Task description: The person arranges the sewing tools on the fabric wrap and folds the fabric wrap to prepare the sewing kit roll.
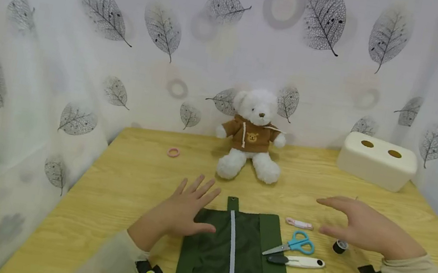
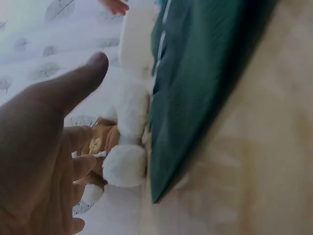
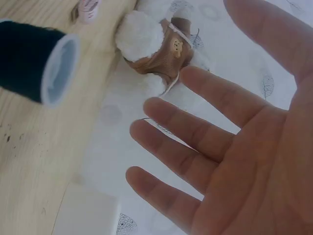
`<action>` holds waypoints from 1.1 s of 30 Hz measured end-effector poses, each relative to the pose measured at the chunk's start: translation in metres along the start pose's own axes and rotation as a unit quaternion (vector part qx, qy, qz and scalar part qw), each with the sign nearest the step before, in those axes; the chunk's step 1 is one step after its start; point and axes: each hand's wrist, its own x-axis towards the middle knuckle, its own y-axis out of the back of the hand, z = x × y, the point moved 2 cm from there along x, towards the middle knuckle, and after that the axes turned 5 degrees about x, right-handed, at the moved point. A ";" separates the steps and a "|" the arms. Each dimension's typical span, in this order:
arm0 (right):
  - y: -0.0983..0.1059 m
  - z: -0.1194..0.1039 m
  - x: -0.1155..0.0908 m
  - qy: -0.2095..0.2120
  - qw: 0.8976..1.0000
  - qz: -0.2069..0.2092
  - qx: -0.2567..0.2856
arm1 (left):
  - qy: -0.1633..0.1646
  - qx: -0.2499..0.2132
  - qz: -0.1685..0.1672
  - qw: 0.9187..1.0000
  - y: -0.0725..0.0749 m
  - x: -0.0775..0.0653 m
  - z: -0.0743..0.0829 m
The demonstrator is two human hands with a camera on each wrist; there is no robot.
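Observation:
A dark green fabric piece (image 1: 213, 251) with a pale strip down its middle and a snap tab on top lies flat on the table. Above its left edge hovers my left hand (image 1: 182, 212), fingers spread and holding nothing. My right hand (image 1: 364, 227) is held out over the table's right side, fingers extended, also without anything in it. Just below that hand stands a spool of dark thread (image 1: 340, 246), seen larger as the spool (image 3: 29, 61) in the right wrist view. Blue-handled scissors (image 1: 300, 243) and a white-handled seam ripper-like tool (image 1: 304, 262) touch the fabric's right edge.
Near the scissors lies a small pink-and-white bundle (image 1: 299, 224). A white teddy bear (image 1: 253, 132) in a brown hoodie sits at the back. A cream box (image 1: 376, 162) with two oval holes stands back right, and a pink ring (image 1: 173, 152) lies back left. Leaf-print curtains surround the table.

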 end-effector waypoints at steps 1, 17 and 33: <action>-0.001 0.002 0.000 -0.001 1.000 -0.004 -0.001 | -0.008 0.013 0.002 1.000 -0.002 0.000 0.002; -0.011 0.018 -0.002 -0.129 0.982 -0.137 -0.008 | -0.150 0.016 -0.024 0.988 -0.006 -0.011 0.041; -0.025 0.011 -0.010 -0.044 0.994 -0.097 0.012 | -0.277 0.016 -0.070 0.958 -0.005 -0.013 0.073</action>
